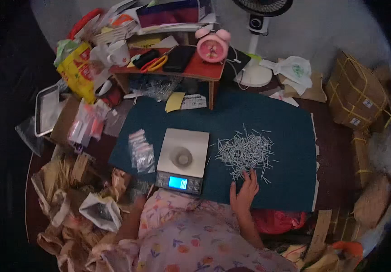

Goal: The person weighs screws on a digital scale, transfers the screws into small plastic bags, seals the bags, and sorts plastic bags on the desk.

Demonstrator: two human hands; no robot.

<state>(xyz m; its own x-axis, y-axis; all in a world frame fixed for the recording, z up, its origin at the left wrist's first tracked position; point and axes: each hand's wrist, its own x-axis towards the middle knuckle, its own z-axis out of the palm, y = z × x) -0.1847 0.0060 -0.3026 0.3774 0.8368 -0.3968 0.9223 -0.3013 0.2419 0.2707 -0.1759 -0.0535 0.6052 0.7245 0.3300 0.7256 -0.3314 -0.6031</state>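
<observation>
My right hand (244, 192) rests at the lower edge of a pile of thin metal pins or nails (245, 152) on the dark green mat (277, 109). Its fingers are apart, with the fingertips touching the nearest pieces. Left of the pile stands a digital scale (200, 145) with a lit display and a small round cup (183, 157) on its plate. Several small clear bags (142, 154) lie left of the scale. The left forearm reaches down beside the patterned clothing; my left hand (140, 199) is dim and blurred near the mat's lower left edge, its fingers not readable.
A small red shelf (200, 68) at the back holds a pink alarm clock (212, 46) and orange-handled scissors (155, 63). A fan (255, 25) stands behind. Cardboard boxes (356, 90) are on the right; an opened white bag (100, 212) and brown paper bags (52, 190) lie lower left.
</observation>
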